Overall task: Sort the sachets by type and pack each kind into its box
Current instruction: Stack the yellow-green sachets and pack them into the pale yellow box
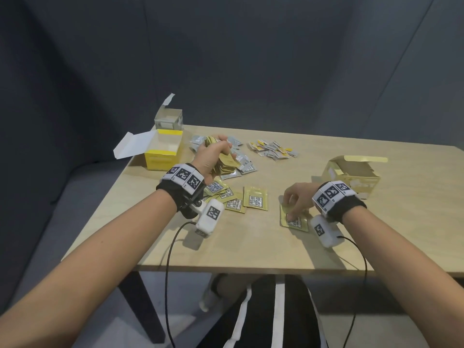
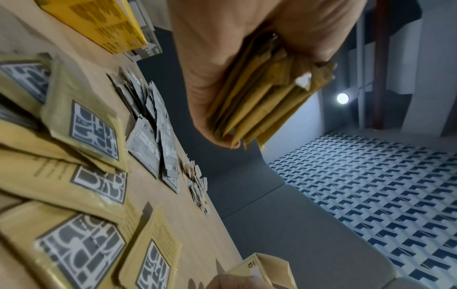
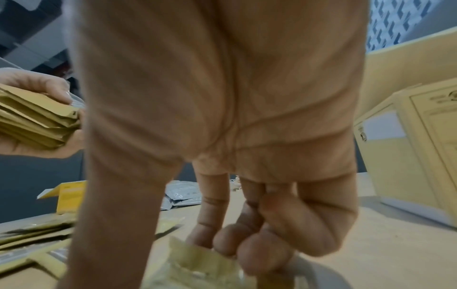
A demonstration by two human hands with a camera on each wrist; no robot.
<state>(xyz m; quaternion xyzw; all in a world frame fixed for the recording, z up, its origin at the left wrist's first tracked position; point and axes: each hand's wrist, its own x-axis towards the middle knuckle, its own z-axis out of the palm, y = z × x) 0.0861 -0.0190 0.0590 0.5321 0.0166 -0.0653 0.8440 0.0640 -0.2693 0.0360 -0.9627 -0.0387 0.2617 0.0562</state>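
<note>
My left hand (image 1: 213, 151) hovers over the table's left middle and grips a thick stack of gold sachets (image 1: 227, 163), fingers curled round it; the stack (image 2: 267, 101) fills the left wrist view. Several more gold sachets (image 1: 241, 200) lie flat just below that wrist. My right hand (image 1: 296, 199) is down on a single gold sachet (image 1: 294, 218) near the front, fingertips (image 3: 247, 234) and thumb pinching its raised far edge (image 3: 197, 269). An open gold box (image 1: 351, 177) stands right of that hand.
An open yellow box (image 1: 163, 151) and an open grey box (image 1: 168, 119) stand at the table's back left corner. Grey sachets (image 1: 244, 164) lie beneath and beside my left hand. A pile of small yellow-and-white sachets (image 1: 273, 149) sits mid-back. Camera cables hang over the front edge.
</note>
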